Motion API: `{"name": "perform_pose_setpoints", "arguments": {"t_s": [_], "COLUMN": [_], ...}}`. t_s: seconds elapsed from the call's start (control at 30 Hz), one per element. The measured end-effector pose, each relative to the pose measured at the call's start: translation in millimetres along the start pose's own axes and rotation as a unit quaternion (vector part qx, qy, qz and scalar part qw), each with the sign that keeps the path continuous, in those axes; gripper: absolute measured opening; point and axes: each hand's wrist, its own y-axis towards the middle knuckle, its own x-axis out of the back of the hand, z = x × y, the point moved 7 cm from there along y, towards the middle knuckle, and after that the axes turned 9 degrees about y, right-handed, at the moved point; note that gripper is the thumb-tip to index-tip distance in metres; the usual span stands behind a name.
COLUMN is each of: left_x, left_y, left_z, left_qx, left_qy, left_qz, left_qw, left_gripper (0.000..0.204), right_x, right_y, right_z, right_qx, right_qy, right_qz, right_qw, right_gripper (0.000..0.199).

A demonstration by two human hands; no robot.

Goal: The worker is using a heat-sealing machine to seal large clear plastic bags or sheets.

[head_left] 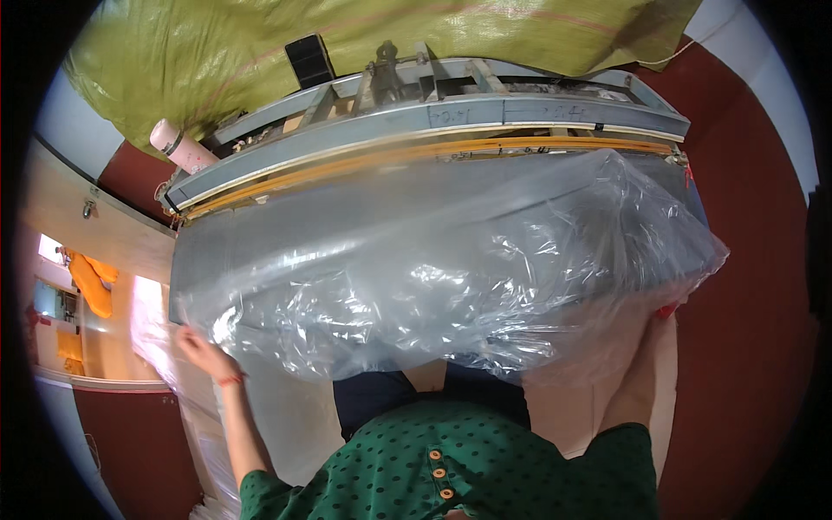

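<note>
A large clear plastic sheet [433,295], crinkled and shiny, spreads over a long grey work surface [260,225] in front of me. At the sheet's left end, my left hand [201,351] is closed with the fingertips on its edge. A red thread circles that wrist. My right hand [664,312] is at the sheet's near right side, mostly covered by the plastic, so its fingers are hidden. Something red shows there. The sheet's near edge hangs loosely above my lap, and its right corner sticks out past the work surface.
Behind the surface runs a long grey metal frame [468,114] with orange strips [416,154] along it. A pink bottle [182,147] lies at its left end. A dark phone-like slab [308,61] rests against yellow-green woven sheeting [485,35]. Dark red floor [745,329] lies to the right.
</note>
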Motion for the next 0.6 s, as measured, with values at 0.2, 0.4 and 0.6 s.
{"name": "perform_pose_setpoints", "arguments": {"t_s": [0.2, 0.4, 0.6], "left_x": [-108, -205, -205], "left_y": [-278, -321, -374], "left_z": [25, -127, -206], "left_qx": [-0.254, -0.296, -0.347], "left_qy": [0.166, 0.062, -0.070], "left_qz": [0.604, 0.637, 0.667], "left_qw": [0.736, 0.709, 0.656], "left_gripper": [0.051, 0.048, 0.044], "right_x": [-19, 42, 72], "right_y": [-84, -99, -57], "right_z": [221, 372, 441], "right_qx": [-0.007, 0.017, 0.037], "right_qy": [-0.109, -0.247, -0.390], "right_qz": [0.011, -0.003, -0.024], "right_qw": [0.994, 0.969, 0.920], "right_gripper": [0.021, 0.020, 0.019]}}
